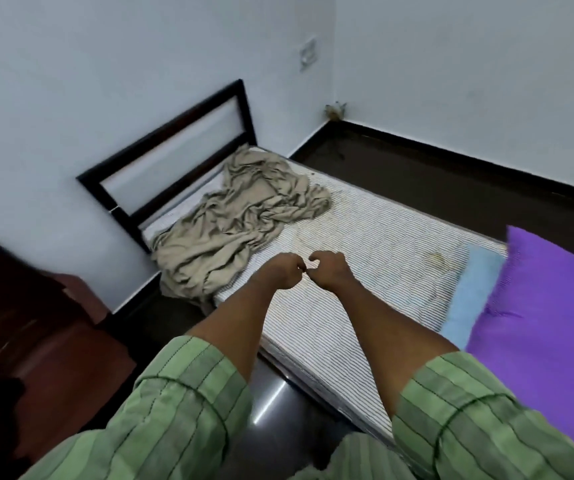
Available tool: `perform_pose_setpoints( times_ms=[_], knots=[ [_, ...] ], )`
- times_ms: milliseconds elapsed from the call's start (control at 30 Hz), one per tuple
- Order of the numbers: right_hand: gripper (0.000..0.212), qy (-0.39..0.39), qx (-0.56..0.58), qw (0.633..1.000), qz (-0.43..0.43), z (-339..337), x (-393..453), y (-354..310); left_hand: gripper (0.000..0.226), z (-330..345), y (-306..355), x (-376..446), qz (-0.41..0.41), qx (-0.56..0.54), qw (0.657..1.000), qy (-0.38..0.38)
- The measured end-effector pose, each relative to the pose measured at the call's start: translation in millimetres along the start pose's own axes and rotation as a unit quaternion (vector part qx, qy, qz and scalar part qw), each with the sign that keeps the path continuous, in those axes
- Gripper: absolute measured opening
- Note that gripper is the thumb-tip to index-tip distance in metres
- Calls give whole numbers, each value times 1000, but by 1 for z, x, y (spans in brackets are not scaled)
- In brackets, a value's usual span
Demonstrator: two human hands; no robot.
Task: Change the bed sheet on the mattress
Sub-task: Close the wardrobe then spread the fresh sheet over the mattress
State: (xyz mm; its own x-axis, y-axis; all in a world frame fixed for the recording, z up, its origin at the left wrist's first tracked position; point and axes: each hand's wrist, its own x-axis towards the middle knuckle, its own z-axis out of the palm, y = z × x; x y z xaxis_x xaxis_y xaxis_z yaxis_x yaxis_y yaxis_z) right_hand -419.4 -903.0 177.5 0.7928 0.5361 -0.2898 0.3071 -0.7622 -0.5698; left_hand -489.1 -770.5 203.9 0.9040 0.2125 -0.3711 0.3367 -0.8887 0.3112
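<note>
Beige, crumpled, the bed sheet (240, 216) is heaped at the headboard end of the striped mattress (365, 244). Above it, left hand (283, 271) and right hand (330, 271) are held together, fingers curled, nothing gripped.

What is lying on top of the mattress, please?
On the striped mattress: a crumpled beige sheet near the headboard, and purple and blue cloth. Whatever they cover is hidden.

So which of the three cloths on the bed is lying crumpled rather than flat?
The beige sheet, bunched in a wrinkled heap at the headboard end. The purple cloth and the light blue one lie spread smooth at the opposite end.
</note>
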Motion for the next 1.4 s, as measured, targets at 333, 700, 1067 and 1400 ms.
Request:
perform_pose_setpoints(
  times_ms=[333, 700, 1067, 1400],
  knots=[
    [39, -81, 22, 996, -8, 110, 160, -136, 36, -55, -199, 66, -86, -47, 995, -11],
    [43, -157, -28, 984, -83, 200, 320, -306, 32, -112, -392, 127, -220, -162, 959, 76],
    [50, -211, -78, 974, -30, 327, 446, -408, 32, -93, -594, 183, -351, -294, 889, 27],
    [58, -236, -54, 969, -51, 506, 523, -404, 24, -28, -768, 272, -405, -276, 860, 146]
  ],
)
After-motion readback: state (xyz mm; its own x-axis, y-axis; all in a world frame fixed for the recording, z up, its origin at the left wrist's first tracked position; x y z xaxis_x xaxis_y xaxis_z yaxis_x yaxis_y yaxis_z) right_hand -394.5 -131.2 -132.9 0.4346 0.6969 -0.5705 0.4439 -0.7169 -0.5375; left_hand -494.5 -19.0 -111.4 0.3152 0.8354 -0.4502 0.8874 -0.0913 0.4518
